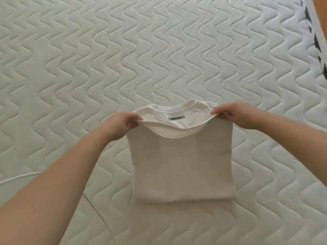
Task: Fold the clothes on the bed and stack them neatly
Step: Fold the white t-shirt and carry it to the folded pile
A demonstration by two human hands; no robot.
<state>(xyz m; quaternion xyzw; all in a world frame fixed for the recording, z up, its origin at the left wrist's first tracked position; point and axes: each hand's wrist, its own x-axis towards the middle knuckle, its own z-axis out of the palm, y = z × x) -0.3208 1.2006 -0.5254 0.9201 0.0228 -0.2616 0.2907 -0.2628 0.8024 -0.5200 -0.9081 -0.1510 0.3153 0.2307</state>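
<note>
Where the quilted mattress (159, 50) runs toward its near edge, a white T-shirt (182, 165) lies flat and folded into a narrow rectangle, its sleeves tucked out of sight. The left hand (122, 124) pinches the fabric at the shirt's far left corner, beside the collar, thumb and fingers closed on the cloth. The right hand (238, 114) does the same at the far right corner, so the two hands are well apart with the neckline stretched between them. The collar (177, 110) gapes open between the hands and shows a small grey label (177, 118) inside the back of the neck; its lettering is too blurred to read.

The shirt's long axis runs from the near edge of the mattress toward the far edge, with the neck pointing away from the person and the folded bottom edge nearest them. A thin white cable (17, 177) crosses the mattress near its left edge, passing under the left forearm. At the far right corner a strip of white cloth with dark marks (313, 32) lies along the mattress edge.
</note>
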